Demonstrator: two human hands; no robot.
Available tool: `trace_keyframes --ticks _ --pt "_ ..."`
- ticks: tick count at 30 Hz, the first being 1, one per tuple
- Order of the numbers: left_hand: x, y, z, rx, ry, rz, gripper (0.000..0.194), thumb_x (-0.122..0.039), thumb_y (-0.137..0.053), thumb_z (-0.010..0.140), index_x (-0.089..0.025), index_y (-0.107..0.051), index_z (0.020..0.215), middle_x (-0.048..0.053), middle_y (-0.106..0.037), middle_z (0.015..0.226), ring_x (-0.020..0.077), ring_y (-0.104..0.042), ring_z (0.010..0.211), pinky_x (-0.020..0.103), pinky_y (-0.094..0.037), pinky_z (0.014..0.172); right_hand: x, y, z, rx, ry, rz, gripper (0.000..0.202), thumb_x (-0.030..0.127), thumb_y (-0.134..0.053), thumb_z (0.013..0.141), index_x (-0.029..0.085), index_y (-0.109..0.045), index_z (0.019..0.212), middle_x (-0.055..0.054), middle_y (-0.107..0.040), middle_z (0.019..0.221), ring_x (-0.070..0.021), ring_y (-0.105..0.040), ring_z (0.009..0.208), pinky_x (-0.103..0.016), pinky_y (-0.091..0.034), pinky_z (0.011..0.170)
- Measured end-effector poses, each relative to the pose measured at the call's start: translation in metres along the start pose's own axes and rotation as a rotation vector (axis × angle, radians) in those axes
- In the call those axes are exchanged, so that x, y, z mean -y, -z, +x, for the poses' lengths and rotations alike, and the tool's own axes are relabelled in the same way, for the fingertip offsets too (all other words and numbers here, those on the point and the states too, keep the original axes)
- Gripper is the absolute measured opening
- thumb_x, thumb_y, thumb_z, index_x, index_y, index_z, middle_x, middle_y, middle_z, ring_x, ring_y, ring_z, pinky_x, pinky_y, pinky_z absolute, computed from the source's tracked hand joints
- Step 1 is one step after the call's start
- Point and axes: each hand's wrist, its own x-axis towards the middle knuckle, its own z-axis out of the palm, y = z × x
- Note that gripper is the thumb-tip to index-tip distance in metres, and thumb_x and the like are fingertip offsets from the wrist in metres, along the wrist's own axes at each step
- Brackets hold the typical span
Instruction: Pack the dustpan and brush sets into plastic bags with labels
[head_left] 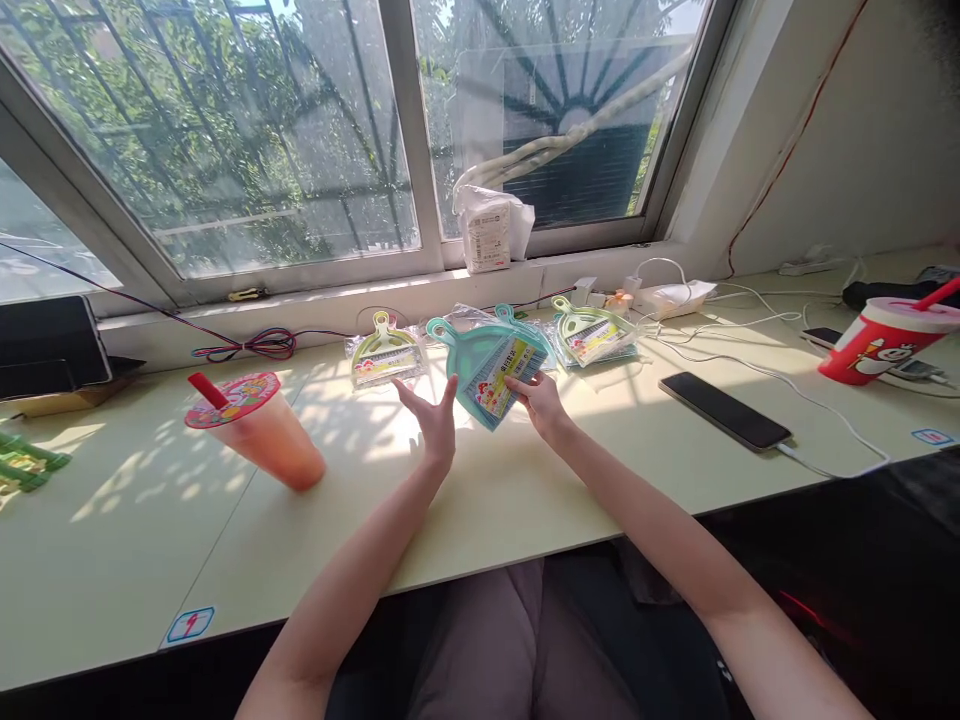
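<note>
My right hand [545, 405] pinches the lower right edge of a teal dustpan set [466, 358], whose brush part bears a yellow printed label [501, 380]. The set is tilted above the table, its ring handle to the upper left. My left hand [435, 415] is beside the set's left edge, thumb up and fingers spread, holding nothing. Behind the held set lies another teal one [514, 318], partly hidden. A yellow-green packaged set [386, 352] lies to the left, and a similar one [592, 332] lies to the right.
A drink cup with a red straw [270, 440] stands at the left. At the right are a black phone [724, 410] on a white cable and a red cup [870, 345]. A tissue pack [487, 235] sits on the windowsill, and coiled wires [259, 344] lie below it, further left.
</note>
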Motion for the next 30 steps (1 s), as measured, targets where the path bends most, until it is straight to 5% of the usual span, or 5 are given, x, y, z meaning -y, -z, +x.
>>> trace_keyframes --ticks 2,6,14,24,30 --pt "-0.002 0.005 0.003 -0.131 -0.314 0.248 0.092 -0.063 -0.07 0.078 -0.025 -0.031 0.152 0.017 -0.025 0.162 0.0333 -0.021 0.152 0.05 -0.016 0.123 0.001 0.0 0.0 -0.008 0.009 -0.01 0.047 0.019 -0.096 0.047 0.019 -0.066 0.083 -0.003 -0.076 0.086 -0.0252 -0.072 0.092 -0.04 -0.062 0.085" --pt "-0.004 0.012 0.007 0.092 -0.664 0.649 0.041 -0.055 -0.062 0.089 -0.025 -0.065 0.115 0.013 -0.061 0.129 0.0323 -0.05 0.126 0.05 -0.026 0.112 0.002 -0.002 -0.002 0.008 0.027 -0.051 0.05 0.022 -0.097 0.045 0.019 -0.065 0.083 -0.005 -0.077 0.086 -0.0266 -0.073 0.091 -0.042 -0.061 0.084" --pt "0.001 0.004 0.003 0.308 -0.752 0.879 0.009 -0.025 -0.057 0.095 -0.024 -0.066 0.094 0.008 -0.07 0.097 0.0267 -0.061 0.097 0.04 -0.038 0.088 0.0 -0.01 -0.014 0.049 0.026 -0.175 0.052 0.028 -0.097 0.045 0.019 -0.064 0.084 -0.005 -0.077 0.085 -0.0269 -0.073 0.087 -0.042 -0.061 0.079" --pt "-0.004 0.005 -0.001 0.421 -0.997 1.075 0.022 -0.02 -0.043 0.1 -0.02 -0.065 0.095 0.007 -0.065 0.084 0.0214 -0.061 0.076 0.034 -0.039 0.069 -0.01 -0.012 -0.016 -0.051 0.075 -0.163 0.046 0.028 -0.093 0.051 0.019 -0.064 0.086 -0.003 -0.075 0.078 -0.0245 -0.072 0.082 -0.04 -0.061 0.077" --pt "-0.003 0.004 -0.001 0.454 -0.893 1.203 0.025 -0.014 -0.042 0.099 -0.02 -0.065 0.106 0.01 -0.066 0.097 0.0233 -0.062 0.087 0.034 -0.044 0.065 -0.014 -0.012 -0.016 -0.102 0.058 -0.07 0.045 0.026 -0.093 0.05 0.019 -0.064 0.084 -0.003 -0.075 0.078 -0.0225 -0.072 0.079 -0.038 -0.061 0.075"
